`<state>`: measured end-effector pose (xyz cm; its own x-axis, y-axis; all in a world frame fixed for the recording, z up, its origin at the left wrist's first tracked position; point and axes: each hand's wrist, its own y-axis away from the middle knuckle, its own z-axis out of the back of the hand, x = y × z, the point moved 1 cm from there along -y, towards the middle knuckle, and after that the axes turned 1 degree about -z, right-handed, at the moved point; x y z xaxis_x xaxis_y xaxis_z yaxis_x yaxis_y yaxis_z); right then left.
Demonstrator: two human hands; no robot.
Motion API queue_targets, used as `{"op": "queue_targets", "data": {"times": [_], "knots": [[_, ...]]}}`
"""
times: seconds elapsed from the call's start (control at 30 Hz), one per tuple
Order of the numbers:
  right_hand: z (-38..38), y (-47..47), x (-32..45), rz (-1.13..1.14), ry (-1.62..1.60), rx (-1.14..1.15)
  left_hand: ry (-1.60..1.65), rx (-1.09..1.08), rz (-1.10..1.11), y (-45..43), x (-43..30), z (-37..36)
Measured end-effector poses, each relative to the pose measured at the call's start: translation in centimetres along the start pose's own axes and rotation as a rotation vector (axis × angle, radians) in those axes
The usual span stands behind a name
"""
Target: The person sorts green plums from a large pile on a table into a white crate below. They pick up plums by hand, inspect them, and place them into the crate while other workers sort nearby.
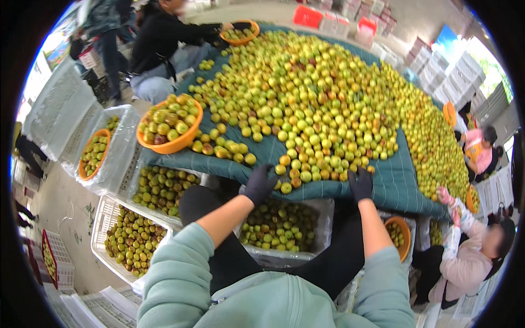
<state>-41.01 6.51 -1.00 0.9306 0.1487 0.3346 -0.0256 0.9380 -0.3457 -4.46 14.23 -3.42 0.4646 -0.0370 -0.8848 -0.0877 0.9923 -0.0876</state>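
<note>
A broad heap of round yellow-green fruits, which look like jujubes, covers a dark green cloth. My left hand, in a dark glove, is over the cloth's near edge, beside the closest fruits. Its fingers are apart, with no fruit visible in them. To the right, my right hand, gloved alike, has its fingers spread at the heap's front edge, nearest a few brownish fruits. Between my knees stands a plastic-lined crate holding more fruits, partly shaded by the cloth's edge.
An orange basket heaped with fruits sits left on the cloth. White crates of fruit stand at my left. Another orange basket is beside my right knee. Co-workers sit at the far left and right.
</note>
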Motion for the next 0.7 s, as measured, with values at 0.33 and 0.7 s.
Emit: {"op": "queue_targets", "data": {"times": [0.33,0.7], "knots": [[-6.5,-2.8,-0.6,-0.39,-0.12,0.195,-0.05,0.155,0.258,-5.2,-0.5,-2.1],[-7.6,-1.1,6.9,-0.201,-0.479,0.142,0.11,-0.069,0.206,-6.2,-0.1,-6.1]]}}
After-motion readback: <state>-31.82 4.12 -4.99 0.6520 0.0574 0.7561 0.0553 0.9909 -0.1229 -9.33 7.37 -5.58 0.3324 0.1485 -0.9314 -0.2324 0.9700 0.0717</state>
